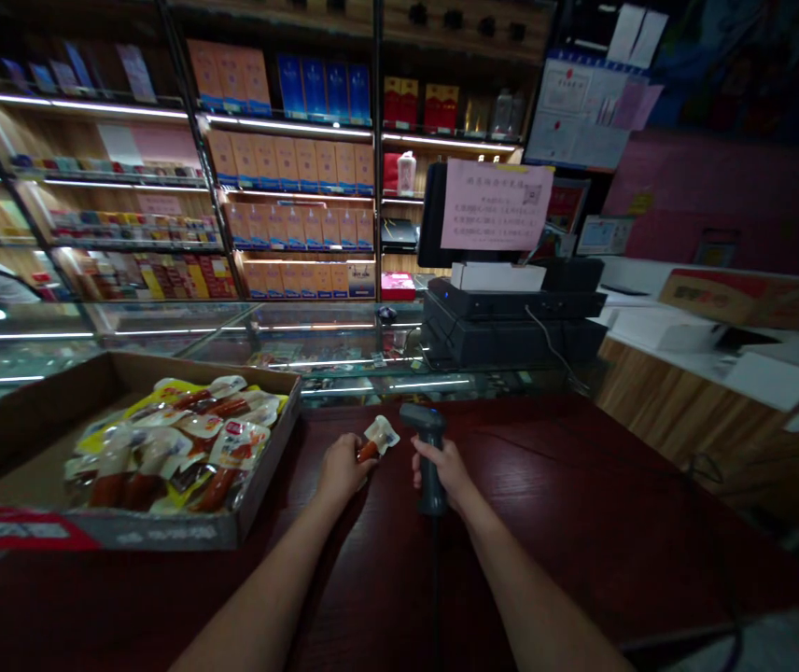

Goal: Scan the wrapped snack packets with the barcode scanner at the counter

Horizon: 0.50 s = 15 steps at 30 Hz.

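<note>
The left hand [342, 465] is curled round a sausage [370, 451], whose clear, crinkled wrapper sticks out past the fingers toward the right hand. The right hand [450, 469] is closed round the handle of a scanner [431, 483], dark, smooth and pistol-shaped, its head near the wrapper but apart from it. The tabletop [539, 495] is dark red, with a dull sheen. To the left, a shallow cardboard box [268, 467] holds glossy plastic packets [175, 443].

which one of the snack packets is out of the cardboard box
The snack packet pinched in the left hand's grip, over the dark red tabletop; the other packets lie piled inside the cardboard box.
</note>
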Motion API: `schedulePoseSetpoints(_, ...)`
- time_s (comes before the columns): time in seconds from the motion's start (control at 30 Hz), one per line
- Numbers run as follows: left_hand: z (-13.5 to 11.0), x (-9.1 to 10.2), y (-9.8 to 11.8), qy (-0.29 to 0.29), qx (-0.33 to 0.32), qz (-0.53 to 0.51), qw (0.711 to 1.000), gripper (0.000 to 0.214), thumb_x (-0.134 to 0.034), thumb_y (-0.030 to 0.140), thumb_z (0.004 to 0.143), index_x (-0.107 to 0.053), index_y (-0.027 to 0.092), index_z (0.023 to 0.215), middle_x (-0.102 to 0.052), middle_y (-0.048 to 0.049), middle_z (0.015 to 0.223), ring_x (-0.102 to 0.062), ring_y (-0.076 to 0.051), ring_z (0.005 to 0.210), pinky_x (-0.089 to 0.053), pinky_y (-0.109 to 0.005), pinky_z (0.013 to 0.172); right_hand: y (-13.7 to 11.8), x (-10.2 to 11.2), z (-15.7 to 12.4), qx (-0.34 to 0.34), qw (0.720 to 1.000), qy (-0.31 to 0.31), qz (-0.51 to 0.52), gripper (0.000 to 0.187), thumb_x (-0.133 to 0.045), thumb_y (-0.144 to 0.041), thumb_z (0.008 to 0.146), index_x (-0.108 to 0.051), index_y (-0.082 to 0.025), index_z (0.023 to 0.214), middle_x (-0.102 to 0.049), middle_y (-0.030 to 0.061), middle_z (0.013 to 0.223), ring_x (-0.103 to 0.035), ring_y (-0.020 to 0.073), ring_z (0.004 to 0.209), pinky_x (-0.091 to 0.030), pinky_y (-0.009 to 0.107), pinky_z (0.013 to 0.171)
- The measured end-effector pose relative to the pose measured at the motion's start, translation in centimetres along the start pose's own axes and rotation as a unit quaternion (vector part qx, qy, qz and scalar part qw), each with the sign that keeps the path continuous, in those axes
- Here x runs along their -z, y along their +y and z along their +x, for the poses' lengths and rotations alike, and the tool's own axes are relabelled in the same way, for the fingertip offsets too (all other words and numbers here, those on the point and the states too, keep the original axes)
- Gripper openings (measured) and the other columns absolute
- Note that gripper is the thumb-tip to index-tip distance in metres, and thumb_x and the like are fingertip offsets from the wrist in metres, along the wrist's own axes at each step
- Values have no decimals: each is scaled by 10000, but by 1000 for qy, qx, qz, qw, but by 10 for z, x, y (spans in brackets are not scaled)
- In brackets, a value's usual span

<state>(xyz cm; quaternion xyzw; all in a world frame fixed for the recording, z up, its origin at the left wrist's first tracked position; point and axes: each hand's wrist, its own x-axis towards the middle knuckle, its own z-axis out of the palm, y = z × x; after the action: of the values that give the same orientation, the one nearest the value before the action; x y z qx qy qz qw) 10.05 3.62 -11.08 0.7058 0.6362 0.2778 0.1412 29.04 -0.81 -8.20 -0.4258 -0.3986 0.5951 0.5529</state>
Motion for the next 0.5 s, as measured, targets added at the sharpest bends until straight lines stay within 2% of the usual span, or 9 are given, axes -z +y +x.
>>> schedulePoseSetpoints(0.13,9,1,-21,42,28,-150,987,274,-672,289,631,-533,196,848,-645,-24,785,-617,-188,735,-425,-276,680,-2,1,-1,4,1000,-15,-9,420,-710,-452,609,-539,-154,851,-582,-44,465,-522,119,343,-432,223,353)
schedulePoseSetpoints(0.23,16,-2,-32,65,29,-224,972,291,-697,284,575,-519,193,787,-621,9,714,-604,-172,682,-433,-269,651,0,0,-2,1,999,-32,-22,410,-705,-446,618,-542,-154,854,-584,-43,470,-521,119,345,-424,220,352)
schedulePoseSetpoints(0.5,16,-6,-33,69,36,-264,961,334,-699,315,539,-503,194,781,-596,26,680,-573,-158,629,-431,-269,609,7,-2,-4,-13,997,-55,-49,375,-703,-435,621,-553,-158,826,-583,-39,462,-514,118,342,-414,219,357)
